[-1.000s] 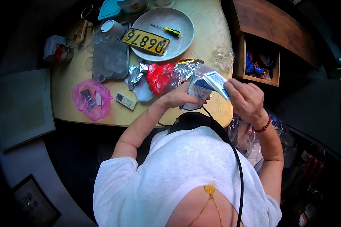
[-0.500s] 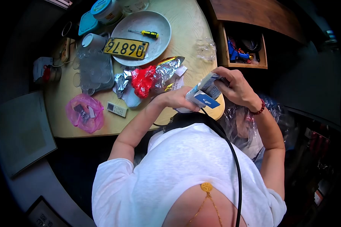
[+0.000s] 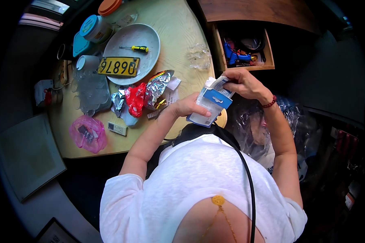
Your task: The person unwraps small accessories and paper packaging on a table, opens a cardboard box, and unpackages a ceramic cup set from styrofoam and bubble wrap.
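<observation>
A small blue and white cardboard box (image 3: 207, 108) with a hang-tab flap is held above the table's near right corner. My left hand (image 3: 191, 106) grips its left side, thumb across the front panel. At the upper end, my right hand (image 3: 247, 85) is closed in a pinch on the box's edge or on white printed material sticking out there; I cannot tell which. Left of my hands lie crumpled silver foil (image 3: 159, 84) and a red wrapper (image 3: 135, 99), with white papers (image 3: 171, 95) beside them.
A large round dish (image 3: 152, 46) holds a screwdriver (image 3: 140, 49) and a yellow number plate (image 3: 118, 66). Nearby are a tray of clear cups (image 3: 92, 93), a pink bag (image 3: 87, 134) and a remote control (image 3: 117, 128). An open drawer (image 3: 243, 67) holds tools. A black cable (image 3: 247, 174) crosses my shirt.
The box has turned so its front panel and blue flap face me more. Both hands keep their hold. My view has shifted, so the table items appear further left and mostly lower.
</observation>
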